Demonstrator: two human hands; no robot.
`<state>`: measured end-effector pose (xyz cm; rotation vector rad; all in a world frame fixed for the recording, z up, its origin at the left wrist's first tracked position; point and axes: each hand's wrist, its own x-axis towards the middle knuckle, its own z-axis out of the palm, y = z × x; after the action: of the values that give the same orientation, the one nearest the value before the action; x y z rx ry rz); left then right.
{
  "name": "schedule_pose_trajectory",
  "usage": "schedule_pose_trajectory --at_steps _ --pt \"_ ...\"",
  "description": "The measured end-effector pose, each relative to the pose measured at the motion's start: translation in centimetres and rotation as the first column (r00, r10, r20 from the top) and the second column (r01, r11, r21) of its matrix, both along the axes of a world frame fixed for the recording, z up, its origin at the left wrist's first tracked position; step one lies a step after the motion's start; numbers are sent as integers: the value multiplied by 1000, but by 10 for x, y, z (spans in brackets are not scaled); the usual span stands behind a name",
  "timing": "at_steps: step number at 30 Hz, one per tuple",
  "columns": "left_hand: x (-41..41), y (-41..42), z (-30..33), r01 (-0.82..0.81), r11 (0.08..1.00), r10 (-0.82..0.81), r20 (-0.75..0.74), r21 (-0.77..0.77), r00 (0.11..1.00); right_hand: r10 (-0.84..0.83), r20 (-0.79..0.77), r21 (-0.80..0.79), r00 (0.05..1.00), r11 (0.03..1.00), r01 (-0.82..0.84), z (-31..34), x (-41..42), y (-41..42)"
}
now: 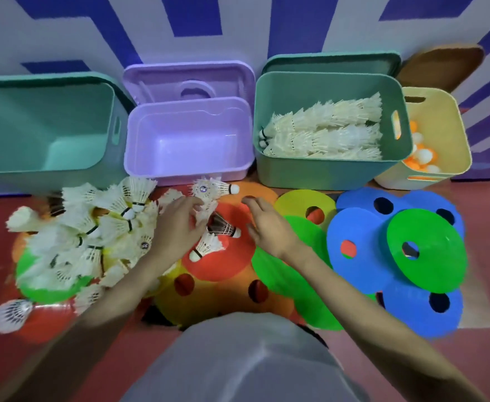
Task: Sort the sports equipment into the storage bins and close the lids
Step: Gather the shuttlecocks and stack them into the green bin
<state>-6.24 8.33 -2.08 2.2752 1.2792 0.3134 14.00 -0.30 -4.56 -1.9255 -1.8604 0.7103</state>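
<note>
1. Broadly, four open bins stand in a row along the patterned wall: an empty green bin (43, 126) at far left, an empty purple bin (188, 140) beside it, a second green bin (329, 166) packed with rows of shuttlecocks (325, 129), and a yellow bin (441, 111) at far right holding orange and white balls (422, 156).
2. Behind the bins, lids lean on the wall: a purple lid (188, 79), a green lid (330, 62) and a brown lid (441, 65).
3. On the red floor (470, 204) in front, flat disc cones overlap: blue discs (362, 256) and a green disc (429, 250) at right, a red disc (226, 256) in the middle with orange, yellow and green ones around it.
4. A loose heap of shuttlecocks (93, 236) covers the discs at left, touching the left forearm.
5. The left hand (177, 227) reaches over the red disc, its fingers curled round a white shuttlecock (207, 210).
6. The right hand (267, 224) hovers just beside it with fingers loosely bent, holding nothing.
7. Between the two hands lie a dark-feathered shuttlecock (223, 226) and a white one (206, 248); another shuttlecock (214, 188) lies just beyond the fingertips, near the purple bin.
</note>
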Motion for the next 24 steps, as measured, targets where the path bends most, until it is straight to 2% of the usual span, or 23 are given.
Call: schedule_pose_trajectory --at_steps 2,4,9,16,20,24 --pt "-16 -12 -12 -20 988 8 -79 -154 997 34 17 -73 999 997 -32 -11 -12 -2" --pt "-24 -23 -19 -25 976 -10 -160 -215 987 40 15 -119 999 992 -38 -20 -23 -2" --pt "-30 -34 -33 -39 977 -13 -240 -209 971 15 -18 -185 1000 983 -19 -34 -48 7" --pt "-22 -26 -40 -57 967 1 -219 -248 976 -33 52 -203 998 978 43 -36 -61 24" --pt "-19 -23 -39 -17 974 -43 -260 -225 965 -61 97 -153 993 985 75 -32 -56 18" --pt "-15 -23 -39 13 974 -84 -302 -228 950 -94 40 -104 995 990 98 -21 -48 3"
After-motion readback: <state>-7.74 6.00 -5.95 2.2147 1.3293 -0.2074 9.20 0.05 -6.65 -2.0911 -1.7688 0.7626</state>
